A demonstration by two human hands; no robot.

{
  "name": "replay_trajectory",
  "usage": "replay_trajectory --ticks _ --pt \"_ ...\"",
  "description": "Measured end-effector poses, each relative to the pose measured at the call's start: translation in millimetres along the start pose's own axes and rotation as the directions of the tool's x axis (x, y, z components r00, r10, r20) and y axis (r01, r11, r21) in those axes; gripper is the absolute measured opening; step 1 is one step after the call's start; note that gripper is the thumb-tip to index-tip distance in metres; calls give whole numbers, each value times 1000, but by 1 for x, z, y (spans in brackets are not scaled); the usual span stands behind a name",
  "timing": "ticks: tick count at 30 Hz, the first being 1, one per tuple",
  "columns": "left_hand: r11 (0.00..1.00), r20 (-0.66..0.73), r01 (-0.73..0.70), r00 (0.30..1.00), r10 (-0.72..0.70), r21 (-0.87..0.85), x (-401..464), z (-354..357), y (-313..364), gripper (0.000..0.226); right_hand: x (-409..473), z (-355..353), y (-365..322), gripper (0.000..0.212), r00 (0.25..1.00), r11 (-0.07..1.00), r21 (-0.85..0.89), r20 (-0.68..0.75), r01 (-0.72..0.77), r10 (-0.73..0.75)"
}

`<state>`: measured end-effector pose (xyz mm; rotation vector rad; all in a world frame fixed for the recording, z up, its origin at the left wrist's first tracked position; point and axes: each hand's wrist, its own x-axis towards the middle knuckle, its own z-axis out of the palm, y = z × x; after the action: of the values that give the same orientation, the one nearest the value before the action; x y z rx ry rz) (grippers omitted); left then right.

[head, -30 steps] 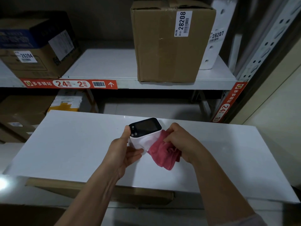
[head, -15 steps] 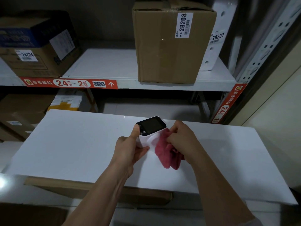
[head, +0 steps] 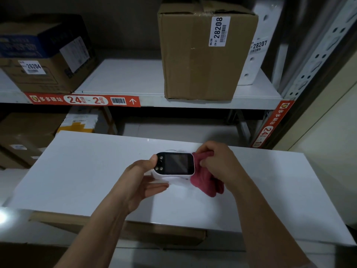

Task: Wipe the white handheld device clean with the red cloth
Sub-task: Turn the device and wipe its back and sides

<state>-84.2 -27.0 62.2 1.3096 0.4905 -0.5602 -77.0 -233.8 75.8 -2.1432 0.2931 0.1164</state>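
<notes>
- Storage shelving (head: pixel 146 101) fills the upper half of the frame, and below it a white tabletop (head: pixel 77 171) spans the middle, where both hands work.
- At the centre of the frame, the white handheld device (head: pixel 174 165) is held just above the tabletop with its dark screen facing up and four small round buttons along its left end.
- Left hand (head: pixel 141 180) holds the device from the left: the thumb lies against the upper left corner beside the buttons, and the other fingers (head: pixel 156 187) reach out fairly straight beneath the white body, cradling it from below.
- Right hand (head: pixel 216 161) is curled round the bunched red cloth (head: pixel 204 182), gripping it and pressing it against the device's right end.
- That cloth wraps from the top right corner of the device down past its lower right edge, with a loose fold hanging under the right wrist toward the tabletop.
- Whether the right fingertips touch the device through the cloth cannot be told; the fabric covers that side.
- On the shelf, upper centre, stands a tall cardboard box (head: pixel 199 60) with a white label reading 28208.
- Just right of it is a white object (head: pixel 257 55) tagged 28207.
- At upper left sits a lower box (head: pixel 44 60) labelled 26204.
- A red shelf tag (head: pixel 85 99) marked 24 and 2 runs along the shelf edge.
- More boxes (head: pixel 25 140) sit in shadow at the left, under the shelf.
</notes>
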Motion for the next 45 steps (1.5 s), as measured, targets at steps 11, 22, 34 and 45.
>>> replay_trajectory --ticks 11,22,34,45 --pt "988 93 -95 992 84 125 -3 -8 3 27 -4 11 -1 29 996 987 -151 73 57 -46" --pt "955 274 -172 956 102 244 -7 -16 3 35 4 21 -4 34 952 924 -255 179 287 -246" --pt "923 328 -266 929 169 278 -2 -27 3 46 9 29 4 56 960 832 -514 272 209 -73" --pt "780 242 -453 891 384 433 -5 -23 0 55 1 10 -7 51 961 904 -422 272 66 57"
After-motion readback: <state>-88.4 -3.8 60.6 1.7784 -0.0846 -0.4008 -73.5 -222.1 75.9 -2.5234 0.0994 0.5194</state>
